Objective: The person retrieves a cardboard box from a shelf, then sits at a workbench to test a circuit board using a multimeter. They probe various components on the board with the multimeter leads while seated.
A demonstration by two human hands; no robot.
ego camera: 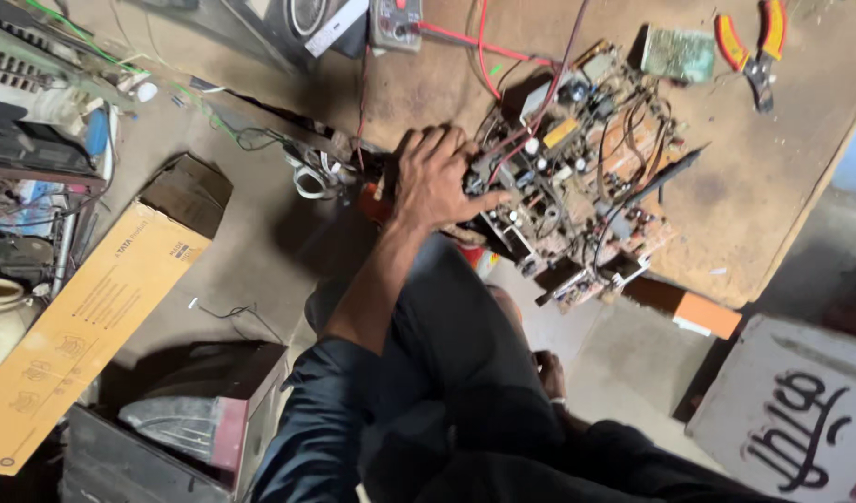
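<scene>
— What can't you make out from up here?

— My right hand, mostly. It sits low at about five o'clock, down by my knee, half buried behind my dark trousers, so I cannot tell whether it is open or closed, or holding anything. The underside of the circuit board is hidden too, and the cardboard box at eight o'clock runs off the bottom edge.

— And the left?

— My left hand reaches up from six o'clock, forearm bare, sleeve pushed back to the elbow. The palm faces down, fingers curled and spread, thumb stretched toward three o'clock onto the board's near edge. It looks like a grip on that edge, though the fingertips are lost among the wires.

— Where is the board?

— Dead centre on the wooden bench, lying just to the three o'clock side of my left hand and touching it. Red-handled pliers lie at one o'clock, well apart; a multimeter at twelve.
</scene>
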